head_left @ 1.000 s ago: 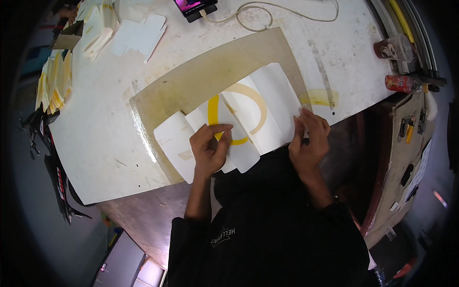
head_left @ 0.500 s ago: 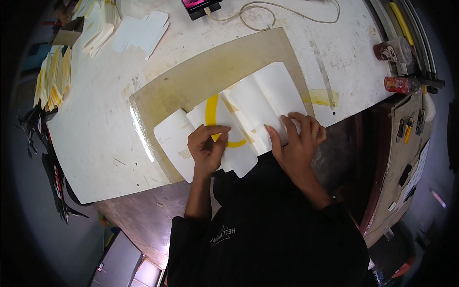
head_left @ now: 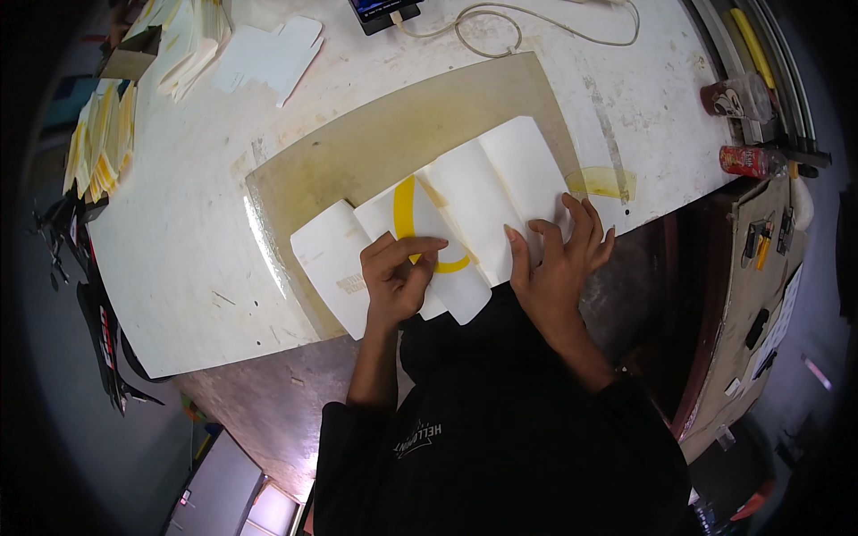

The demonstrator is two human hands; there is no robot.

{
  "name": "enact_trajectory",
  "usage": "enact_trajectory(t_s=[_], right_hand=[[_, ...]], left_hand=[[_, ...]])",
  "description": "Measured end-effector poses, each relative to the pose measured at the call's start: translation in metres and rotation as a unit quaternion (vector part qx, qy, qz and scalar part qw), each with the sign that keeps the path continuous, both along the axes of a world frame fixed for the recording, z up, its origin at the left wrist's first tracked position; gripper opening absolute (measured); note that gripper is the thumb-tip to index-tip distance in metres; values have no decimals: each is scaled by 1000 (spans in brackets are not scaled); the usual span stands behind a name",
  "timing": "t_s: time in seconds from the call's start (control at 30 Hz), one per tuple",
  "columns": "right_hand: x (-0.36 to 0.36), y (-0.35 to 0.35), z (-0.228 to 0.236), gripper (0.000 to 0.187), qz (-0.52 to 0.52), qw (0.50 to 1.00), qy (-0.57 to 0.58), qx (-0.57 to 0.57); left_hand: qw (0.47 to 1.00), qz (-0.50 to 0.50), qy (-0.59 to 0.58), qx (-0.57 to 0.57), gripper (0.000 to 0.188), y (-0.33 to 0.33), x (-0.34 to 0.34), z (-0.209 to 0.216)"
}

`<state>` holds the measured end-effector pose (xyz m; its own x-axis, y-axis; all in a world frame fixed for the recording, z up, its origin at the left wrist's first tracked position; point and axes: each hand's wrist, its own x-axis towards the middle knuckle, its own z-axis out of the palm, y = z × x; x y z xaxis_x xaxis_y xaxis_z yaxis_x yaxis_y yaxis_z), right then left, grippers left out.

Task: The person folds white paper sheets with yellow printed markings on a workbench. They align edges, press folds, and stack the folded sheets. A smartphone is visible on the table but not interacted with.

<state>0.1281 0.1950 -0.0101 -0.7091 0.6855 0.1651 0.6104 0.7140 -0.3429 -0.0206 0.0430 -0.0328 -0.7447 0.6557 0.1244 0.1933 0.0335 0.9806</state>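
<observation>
A creased white cardboard box blank lies unfolded in front of me, slanting across a tan mat. A curved yellow band runs over its middle panel. My left hand rests at that band with thumb and forefinger drawn together; whatever is between them is too small to make out. On the right-hand panel, near its lower edge, my right hand lies with fingers spread, fingertips on the card. My left hand hides part of the yellow band.
Stacks of white-and-yellow folded card stand at the far left, beside a flat white blank. A phone with a cable lies at the back. A plastic cup and a red-labelled bottle are at the right edge.
My left hand has slid slightly right across the middle panel. My right hand's fingers have shifted a little over the right panel. The middle flap's lower corner has moved slightly right.
</observation>
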Motion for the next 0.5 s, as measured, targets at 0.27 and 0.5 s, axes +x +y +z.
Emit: enact_trajectory(t_s=[0.27, 0.5], right_hand=[[-4, -9, 19, 18, 13, 997, 62, -49], [-6, -7, 10, 12, 3, 996, 61, -59]], left_hand=[[1000, -2, 22, -22, 25, 3, 0, 3], [997, -18, 25, -64, 24, 1, -1, 9]])
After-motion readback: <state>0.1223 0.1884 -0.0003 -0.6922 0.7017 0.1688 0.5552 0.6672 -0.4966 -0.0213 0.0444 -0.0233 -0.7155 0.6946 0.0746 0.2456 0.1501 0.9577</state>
